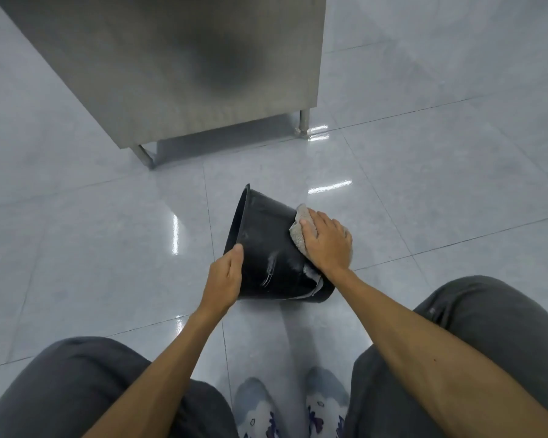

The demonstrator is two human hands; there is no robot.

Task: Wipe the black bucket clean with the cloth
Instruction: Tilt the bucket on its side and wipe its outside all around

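Shiny grey floor tiles (424,191) fill the picture, with bright streaks of light on them. The black bucket (266,235) is in the middle of the frame. It is tipped over, so its open mouth faces the upper left and its bottom points to the lower right. Bare floor lies on every side of it, with lots of room to the left and right. White smears show on its dark side. Near its bottom edge something thin curls away from the wall, and I cannot tell what it is. A grey cloth (296,238) lies on the right side of the bucket. The right hand (326,241) is on top of the cloth with its fingers spread and laid flat, pressing it onto the bucket, and it hides most of the cloth. The left hand (223,276) grips the rim at the lower left, with the thumb on the outside. Its other fingers are hidden, so I cannot see how they lie. Both bare arms reach in from the bottom of the frame. Two knees (76,390) in dark grey trousers sit in the lower corners. Between them two pale patterned shoes (253,409) are cut off by the bottom edge. A big steel cabinet (171,58) fills the upper left, well apart from the bucket. It stands on short metal legs (303,121), and its top is cut off.
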